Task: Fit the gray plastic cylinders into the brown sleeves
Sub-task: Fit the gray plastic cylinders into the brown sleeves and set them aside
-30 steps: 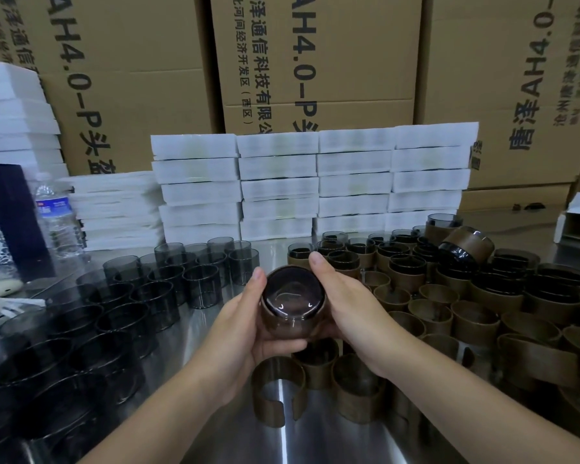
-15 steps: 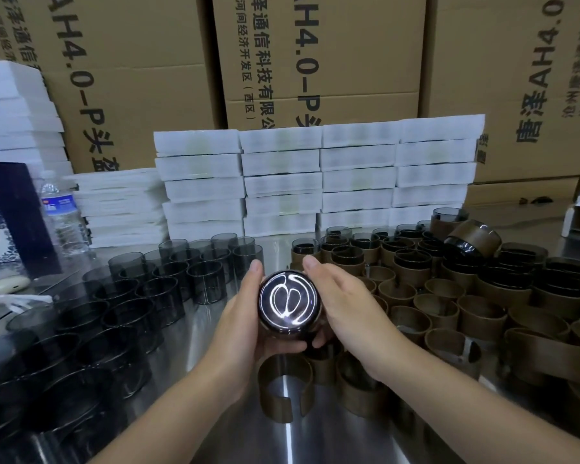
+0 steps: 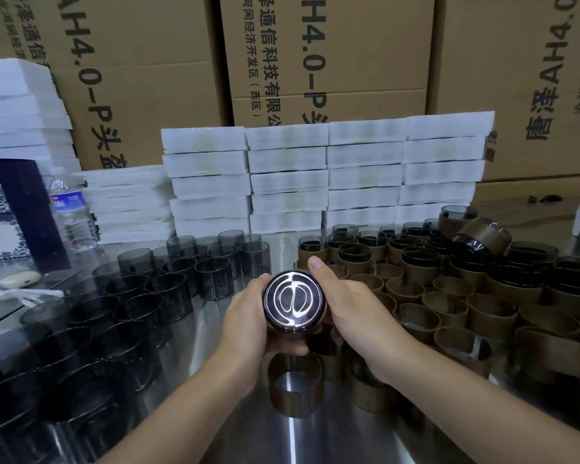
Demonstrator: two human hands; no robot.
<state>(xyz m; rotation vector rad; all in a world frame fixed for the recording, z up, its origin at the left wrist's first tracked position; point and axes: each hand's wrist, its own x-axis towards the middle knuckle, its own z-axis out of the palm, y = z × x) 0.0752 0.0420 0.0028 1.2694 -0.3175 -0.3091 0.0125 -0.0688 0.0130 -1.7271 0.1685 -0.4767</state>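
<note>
The gray plastic cylinder is held up above the steel table, between both hands, with its closed glossy end facing the camera and catching curled reflections. The left hand cups it from the left and beneath, thumb at the upper rim. The right hand wraps the right side, thumb tip on the top edge. Both are clamped on it. A brownish band along its lower edge looks like a sleeve partly on, but how far on cannot be told.

To seat it well, keep the cylinder's axis in line with the sleeve and press evenly from both sides. A skewed push would likely jam one edge. The wall looks thin and slick, so a firm but not crushing squeeze should serve.

Just below the hands stands a split brown sleeve. The empty brown sleeves crowd the table to the right, with the sleeved cylinders behind them. The loose gray cylinders stand to the left. Farther back are stacked white foam trays, printed cardboard cartons and a water bottle
</note>
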